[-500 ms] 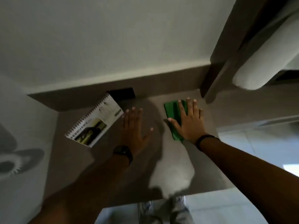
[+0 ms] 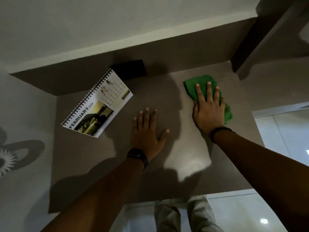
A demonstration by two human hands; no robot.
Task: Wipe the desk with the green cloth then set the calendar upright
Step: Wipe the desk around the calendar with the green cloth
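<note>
A green cloth [image 2: 192, 84] lies on the grey-brown desk [image 2: 103, 156] at the far right. My right hand [image 2: 208, 108] presses flat on it, fingers spread, covering most of it. My left hand [image 2: 147, 131] rests flat and spread on the bare desk near the middle, holding nothing. A spiral-bound calendar [image 2: 98, 106] showing February lies flat at the far left of the desk, its spine toward the wall.
A black block [image 2: 130, 69] stands against the raised back ledge behind the calendar. A dark vertical panel [image 2: 247, 42] closes the desk's far right corner. The desk's front edge runs below my forearms, with my legs and a pale tiled floor [image 2: 284, 131] beyond it.
My right hand has slid the green cloth to the right and a little away from me. The left hand and the calendar have stayed where they were.
</note>
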